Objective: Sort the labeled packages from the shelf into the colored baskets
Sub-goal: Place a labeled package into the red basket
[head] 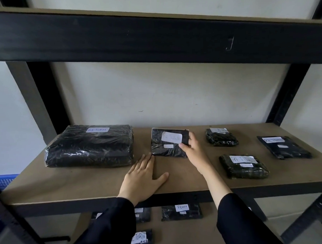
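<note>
Item one, far left of the shelf board (103,180): a blue basket (3,182), only its corner showing beyond the board's left edge. Item two, on the board's left part: a large black wrapped package (89,145), lying flat, white label on top reading RETURN. Item three, just right of the large package: my left hand (144,177), palm down on the board, fingers straight and close together, thumb spread to the right; the fingertips (150,156) touch the lower left corner of the small flat package (169,142). Item four, middle of the board: that small flat package, black, white label reading RETURN, tilted up toward me with its lower edge at the board. Item five, at that package's right edge: my right hand (194,151), pinching it, thumb (184,145) on the labelled front face, the other fingers curled behind the right edge. Item six, right of the held package, toward the back of the board: a small bundled package (221,138), label not readable. Item seven, nearer the board's front edge: a package (244,167) labelled RETURN. Item eight, far right of the board: a flat package (283,146), also labelled. Below the board, on a lower shelf (178,236): several more black labelled packages (181,212), partly hidden by my dark sleeves (238,223).
</note>
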